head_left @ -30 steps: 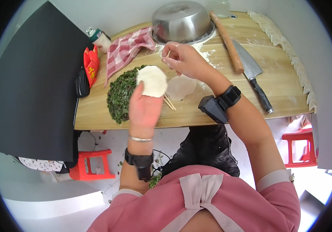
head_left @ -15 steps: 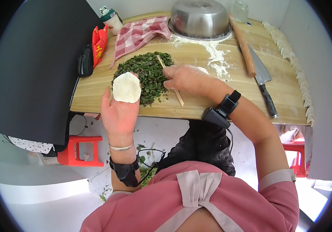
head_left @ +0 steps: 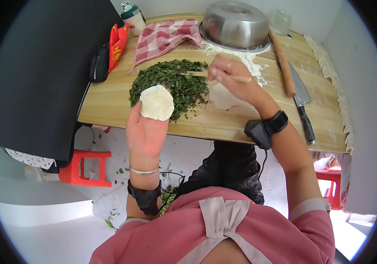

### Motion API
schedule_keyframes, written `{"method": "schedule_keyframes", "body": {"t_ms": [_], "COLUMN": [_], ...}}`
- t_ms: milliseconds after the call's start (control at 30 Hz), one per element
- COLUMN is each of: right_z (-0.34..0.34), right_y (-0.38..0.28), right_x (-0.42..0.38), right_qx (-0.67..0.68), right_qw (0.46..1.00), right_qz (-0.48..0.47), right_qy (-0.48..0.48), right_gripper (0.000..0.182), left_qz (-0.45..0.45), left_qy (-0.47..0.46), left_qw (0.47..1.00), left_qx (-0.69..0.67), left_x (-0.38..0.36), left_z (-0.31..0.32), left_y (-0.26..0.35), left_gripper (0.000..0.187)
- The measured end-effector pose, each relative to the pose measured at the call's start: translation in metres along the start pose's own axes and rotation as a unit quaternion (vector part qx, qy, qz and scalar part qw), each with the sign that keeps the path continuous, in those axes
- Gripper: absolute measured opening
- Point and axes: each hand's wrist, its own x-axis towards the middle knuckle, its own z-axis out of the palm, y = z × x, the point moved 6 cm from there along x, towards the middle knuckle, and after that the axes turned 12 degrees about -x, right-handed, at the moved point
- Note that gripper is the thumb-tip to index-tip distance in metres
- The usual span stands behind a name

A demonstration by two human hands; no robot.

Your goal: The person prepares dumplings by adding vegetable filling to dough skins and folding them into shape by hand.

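Note:
A round white dumpling wrapper (head_left: 156,103) lies across the fingers of my left hand (head_left: 146,134), which faces palm up with the thumb at the wrapper's edge. My right hand (head_left: 233,77) grips a pair of chopsticks (head_left: 196,74), whose tips touch the top of a heap of chopped greens (head_left: 166,75). Under and beside my right hand, more flat dough wrappers (head_left: 222,97) rest on the board, partly covered by the hand. The greens sit just beyond my left hand, which hides their near edge.
At the back stand an upturned steel bowl (head_left: 236,26), spilled flour (head_left: 256,68) and a checked cloth (head_left: 166,39). To the right lie a rolling pin (head_left: 282,61), a knife (head_left: 302,94) and a row of folded dumplings (head_left: 335,81). A bottle (head_left: 133,18) is at back left.
My right hand has moved up and right, turning the chopsticks from steep to nearly level, tips in the greens. The dough wrappers beneath it now show more. The view has shifted slightly.

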Motion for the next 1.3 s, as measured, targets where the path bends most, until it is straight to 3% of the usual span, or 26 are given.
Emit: {"method": "schedule_keyframes", "body": {"t_ms": [33,67,133,267,500,567,700,900,967,1067,1300], "right_z": [-0.002,-0.005,-0.007,-0.013,0.003,0.018,0.004,-0.008,0.002,0.016,0.018], "right_y": [0.014,0.019,0.032,0.053,0.069,0.068,0.054,0.073,0.079,0.086,0.084], "right_x": [-0.001,-0.002,-0.006,-0.008,-0.011,-0.009,-0.008,-0.014,-0.019,-0.025,-0.024], "right_qx": [0.074,0.073,0.296,0.354,0.286,0.243,0.258,0.351,0.464,0.449,0.421], "right_qw": [0.995,0.995,0.943,0.913,0.920,0.947,0.948,0.896,0.824,0.818,0.834], "right_qz": [0.067,0.072,0.149,0.185,0.230,0.193,0.166,0.246,0.312,0.356,0.350], "right_qy": [-0.006,-0.002,0.014,0.080,0.137,0.090,0.086,0.115,0.089,0.054,0.069], "right_gripper": [0.012,0.012,0.012,0.016,0.020,0.026,0.025,0.023,0.019,0.022,0.024], "left_qz": [-0.005,0.003,0.007,-0.023,-0.036,-0.041,-0.038,-0.042,-0.045,-0.048,-0.033], "left_qy": [0.000,0.007,0.013,0.000,0.012,0.011,0.024,0.024,0.023,0.021,0.022], "left_qw": [1.000,0.999,0.997,0.994,0.995,0.995,0.996,0.997,0.997,0.995,0.996], "left_qx": [0.003,0.040,0.079,0.105,0.096,0.091,0.081,0.058,0.062,0.086,0.082], "left_x": [0.001,0.001,0.003,0.006,0.005,0.005,0.005,0.004,0.004,0.004,0.007], "left_z": [0.000,-0.002,-0.004,-0.009,-0.010,-0.011,-0.013,-0.012,-0.012,-0.012,-0.008], "left_y": [-0.003,-0.004,-0.009,-0.022,-0.036,-0.038,-0.038,-0.037,-0.038,-0.041,-0.039], "left_gripper": [0.050,0.049,0.049,0.055,0.058,0.057,0.054,0.051,0.051,0.048,0.046]}}
